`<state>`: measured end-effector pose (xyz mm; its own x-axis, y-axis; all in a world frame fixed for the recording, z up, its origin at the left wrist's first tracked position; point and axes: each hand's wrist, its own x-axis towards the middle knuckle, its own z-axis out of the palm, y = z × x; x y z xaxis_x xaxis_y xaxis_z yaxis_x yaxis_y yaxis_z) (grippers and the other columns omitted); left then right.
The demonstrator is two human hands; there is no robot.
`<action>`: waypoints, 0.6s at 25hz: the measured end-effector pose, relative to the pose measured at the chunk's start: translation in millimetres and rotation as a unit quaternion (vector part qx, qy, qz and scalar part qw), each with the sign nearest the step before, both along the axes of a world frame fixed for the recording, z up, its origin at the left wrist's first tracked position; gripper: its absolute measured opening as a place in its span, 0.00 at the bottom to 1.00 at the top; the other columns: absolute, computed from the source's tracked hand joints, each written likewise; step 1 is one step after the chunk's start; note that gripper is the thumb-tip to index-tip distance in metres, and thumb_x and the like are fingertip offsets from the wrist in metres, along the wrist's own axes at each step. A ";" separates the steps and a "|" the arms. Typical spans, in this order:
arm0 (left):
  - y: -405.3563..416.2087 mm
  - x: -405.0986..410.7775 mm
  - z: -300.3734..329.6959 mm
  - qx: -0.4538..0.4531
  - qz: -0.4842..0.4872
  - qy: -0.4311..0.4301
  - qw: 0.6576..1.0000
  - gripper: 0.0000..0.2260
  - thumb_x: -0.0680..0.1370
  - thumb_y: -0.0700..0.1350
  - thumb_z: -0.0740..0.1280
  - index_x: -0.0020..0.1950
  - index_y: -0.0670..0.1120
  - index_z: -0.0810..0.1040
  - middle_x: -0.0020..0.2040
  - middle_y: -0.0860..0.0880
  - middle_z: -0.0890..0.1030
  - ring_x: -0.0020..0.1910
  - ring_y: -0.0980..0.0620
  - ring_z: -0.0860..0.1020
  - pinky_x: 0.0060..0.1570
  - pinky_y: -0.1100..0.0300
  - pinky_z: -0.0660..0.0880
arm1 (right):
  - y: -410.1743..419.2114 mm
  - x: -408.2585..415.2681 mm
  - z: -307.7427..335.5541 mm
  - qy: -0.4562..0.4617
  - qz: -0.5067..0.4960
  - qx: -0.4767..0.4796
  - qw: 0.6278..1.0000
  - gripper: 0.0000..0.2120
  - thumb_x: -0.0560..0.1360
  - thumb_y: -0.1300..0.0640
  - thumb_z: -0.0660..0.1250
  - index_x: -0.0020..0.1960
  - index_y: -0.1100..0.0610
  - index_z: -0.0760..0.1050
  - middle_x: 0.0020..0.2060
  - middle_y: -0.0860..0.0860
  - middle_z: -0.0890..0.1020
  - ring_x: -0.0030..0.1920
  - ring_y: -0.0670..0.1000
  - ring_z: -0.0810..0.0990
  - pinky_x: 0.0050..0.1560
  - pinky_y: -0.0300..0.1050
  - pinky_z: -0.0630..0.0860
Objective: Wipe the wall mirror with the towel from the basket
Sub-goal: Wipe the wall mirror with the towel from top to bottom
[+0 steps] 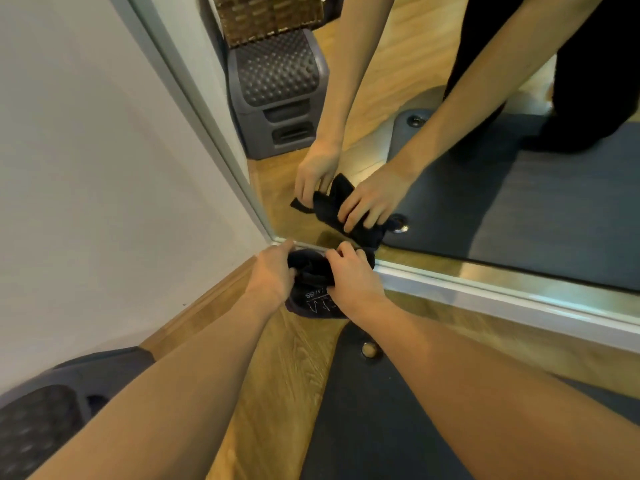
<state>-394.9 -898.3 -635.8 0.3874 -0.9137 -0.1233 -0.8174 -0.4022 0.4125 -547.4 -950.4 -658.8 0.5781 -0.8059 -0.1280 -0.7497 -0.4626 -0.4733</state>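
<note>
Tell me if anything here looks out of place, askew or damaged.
Nothing stands out. Both hands, left and right, hold the dark towel bunched at the mirror frame's lower corner.

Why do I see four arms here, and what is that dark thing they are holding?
There is only one person and no machine. The single picture comes from a camera worn on the person's head, looking down at their own arms. The other two arms are a reflection in the wall mirror, which stands on the wooden floor in a pale frame. The left hand and the right hand both grip a dark towel, bunched up low by the mirror's bottom corner. A dark mat lies on the floor beneath the arms, and a grey step stool sits at the lower left. The woven basket shows only in the reflection.
</note>
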 end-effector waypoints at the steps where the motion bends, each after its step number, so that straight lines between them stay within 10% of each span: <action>1: 2.5 -15.0 14.3 0.022 -0.006 0.008 1.000 0.08 0.77 0.34 0.67 0.51 0.46 0.75 0.48 0.47 0.77 0.48 0.48 0.76 0.51 0.57 0.73 | 5.0 -19.8 11.1 0.003 -0.005 0.023 1.000 0.23 0.76 0.61 0.71 0.69 0.54 0.70 0.65 0.52 0.70 0.66 0.57 0.69 0.58 0.55 0.79; 8: -4.7 -205.8 97.8 0.110 -0.120 0.074 0.984 0.05 0.76 0.39 0.73 0.47 0.43 0.78 0.44 0.47 0.78 0.48 0.45 0.77 0.43 0.58 0.63 | 24.5 -238.3 92.6 0.034 -0.071 0.107 0.991 0.23 0.75 0.63 0.69 0.69 0.52 0.71 0.64 0.50 0.72 0.67 0.56 0.67 0.60 0.58 0.78; 15: -9.3 -396.5 213.1 0.117 -0.153 0.061 0.979 0.05 0.78 0.40 0.73 0.51 0.43 0.79 0.51 0.40 0.82 0.53 0.40 0.80 0.48 0.53 0.73 | 31.4 -427.5 206.3 0.024 -0.097 0.066 0.993 0.24 0.75 0.65 0.68 0.70 0.55 0.72 0.62 0.54 0.74 0.63 0.61 0.70 0.64 0.55 0.72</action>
<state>-791.3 -907.7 -422.8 0.0681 -0.9258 -0.3717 -0.8647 -0.2406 0.4409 -974.9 -919.1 -452.5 0.4038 -0.8758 -0.2645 -0.8420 -0.2428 -0.4817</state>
